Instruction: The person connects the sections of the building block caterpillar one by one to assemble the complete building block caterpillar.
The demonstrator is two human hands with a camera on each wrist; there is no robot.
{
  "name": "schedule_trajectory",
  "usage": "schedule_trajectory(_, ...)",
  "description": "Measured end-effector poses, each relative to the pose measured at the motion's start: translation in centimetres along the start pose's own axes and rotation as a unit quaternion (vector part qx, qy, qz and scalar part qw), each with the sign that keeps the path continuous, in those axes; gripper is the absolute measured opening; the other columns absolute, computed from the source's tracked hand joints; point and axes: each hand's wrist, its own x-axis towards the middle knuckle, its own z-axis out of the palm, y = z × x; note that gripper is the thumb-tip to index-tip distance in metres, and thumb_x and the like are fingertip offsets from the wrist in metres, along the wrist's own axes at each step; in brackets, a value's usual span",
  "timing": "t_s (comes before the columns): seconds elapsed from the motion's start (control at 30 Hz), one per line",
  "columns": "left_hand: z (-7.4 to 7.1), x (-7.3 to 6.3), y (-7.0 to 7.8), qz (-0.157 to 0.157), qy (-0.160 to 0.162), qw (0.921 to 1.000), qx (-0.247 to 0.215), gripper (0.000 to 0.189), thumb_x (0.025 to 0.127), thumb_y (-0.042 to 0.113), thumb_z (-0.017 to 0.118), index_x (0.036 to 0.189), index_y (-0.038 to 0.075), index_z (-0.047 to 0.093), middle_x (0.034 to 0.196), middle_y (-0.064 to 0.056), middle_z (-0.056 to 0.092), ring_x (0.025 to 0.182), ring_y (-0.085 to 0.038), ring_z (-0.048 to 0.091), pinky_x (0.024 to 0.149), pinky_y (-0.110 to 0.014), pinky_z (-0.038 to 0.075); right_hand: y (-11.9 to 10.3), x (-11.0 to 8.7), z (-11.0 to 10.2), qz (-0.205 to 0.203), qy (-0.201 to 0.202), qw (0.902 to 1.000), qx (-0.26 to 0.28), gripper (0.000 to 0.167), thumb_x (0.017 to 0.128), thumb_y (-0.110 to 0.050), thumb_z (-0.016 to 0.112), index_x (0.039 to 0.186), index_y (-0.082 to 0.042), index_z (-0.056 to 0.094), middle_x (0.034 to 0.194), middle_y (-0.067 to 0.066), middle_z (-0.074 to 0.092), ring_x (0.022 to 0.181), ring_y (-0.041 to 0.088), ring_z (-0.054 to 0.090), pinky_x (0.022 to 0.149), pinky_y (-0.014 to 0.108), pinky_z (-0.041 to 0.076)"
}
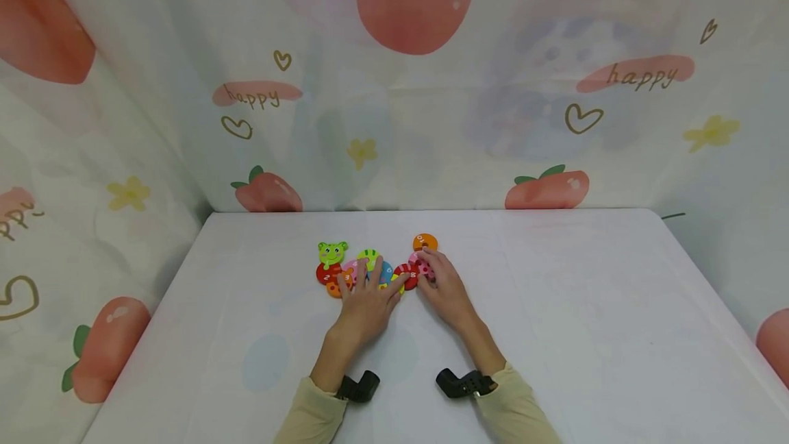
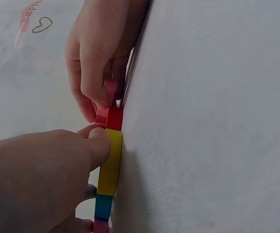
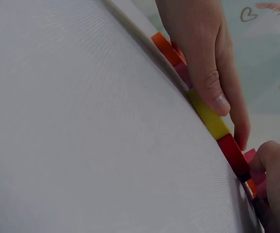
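Note:
A row of painted caterpillar puzzle pieces lies on the table, with a green smiling head piece [image 1: 333,252] at its left end. My left hand [image 1: 368,308] lies over the middle of the row, its fingers spread on the pieces. Its thumb is at the edge of the yellow piece [image 2: 111,162]. My right hand [image 1: 448,295] pinches the pink dotted piece [image 2: 111,87], which is tilted up beside the red striped piece [image 3: 233,154]. Just beyond its fingertips lies the orange piece [image 1: 424,242]. My left fingers cover parts of the middle pieces.
The white table [image 1: 592,334] extends to both sides of the row and toward me. A patterned curtain [image 1: 431,129] hangs behind the table's back edge. Black cameras are strapped to both wrists.

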Motion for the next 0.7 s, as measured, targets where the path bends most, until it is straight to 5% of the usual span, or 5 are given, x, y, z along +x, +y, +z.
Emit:
schedule_trajectory(0.43,-0.04,-0.13,-0.01,-0.001,0.005,1.0000,-0.005,0.047,0.100,0.044,0.044,0.146,0.046,0.036,0.163,-0.011,0.020,0.150,-0.043,0.013,0.108,-0.077,0.018,-0.53,-0.12,-0.28,0.006,-0.039,0.9974,-0.060,0.046,0.095,-0.014,0.060,0.138,-0.003,0.052,0.145,0.017,0.048,0.135,0.033,0.047,0.108,0.045,0.042)
schedule_trajectory(0.7,-0.16,-0.15,0.04,0.002,0.007,1.0000,-0.007,0.047,0.100,0.044,0.044,0.146,0.046,0.036,0.163,-0.011,0.020,0.150,-0.043,0.014,0.108,-0.077,0.018,-0.36,-0.20,-0.27,-0.013,-0.022,0.9937,-0.109,0.041,0.093,-0.016,0.062,0.132,-0.004,0.059,0.139,0.016,0.055,0.129,0.034,0.051,0.110,0.051,0.041)
